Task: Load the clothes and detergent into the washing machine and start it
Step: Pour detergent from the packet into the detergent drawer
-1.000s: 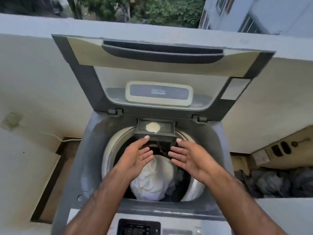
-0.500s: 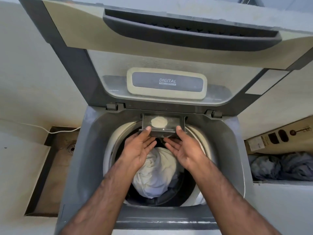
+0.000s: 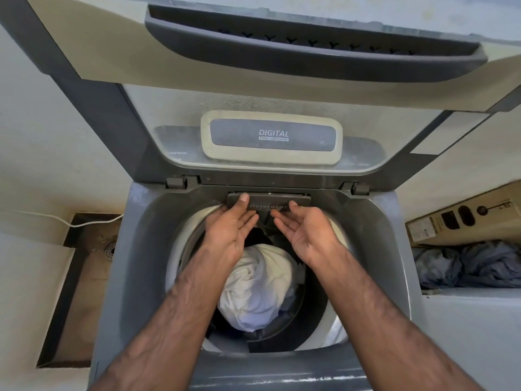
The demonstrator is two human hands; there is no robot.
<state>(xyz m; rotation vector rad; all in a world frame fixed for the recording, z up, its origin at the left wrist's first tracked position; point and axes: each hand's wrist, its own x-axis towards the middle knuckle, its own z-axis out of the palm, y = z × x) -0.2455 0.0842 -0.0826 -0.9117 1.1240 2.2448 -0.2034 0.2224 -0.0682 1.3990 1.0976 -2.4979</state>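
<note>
A grey top-loading washing machine (image 3: 141, 249) stands with its lid (image 3: 197, 63) raised upright. White and dark clothes (image 3: 253, 289) fill the drum. At the back rim the dark detergent drawer (image 3: 267, 203), marked "Detergent", sits pushed flush into the machine. My left hand (image 3: 231, 230) has its thumb on the drawer's left front, fingers spread. My right hand (image 3: 304, 230) touches the drawer's right front with its thumb, palm open. Neither hand holds anything.
A floor drain recess (image 3: 84, 249) with a white cable (image 3: 70, 221) lies left of the machine. On the right sit a cardboard box (image 3: 465, 215) and a pile of grey-blue clothes (image 3: 473, 266). A plastered wall rises behind.
The detergent drawer, open with white powder showing before, has been pushed in by both hands and now shows only its front. The camera has moved closer and lower.
</note>
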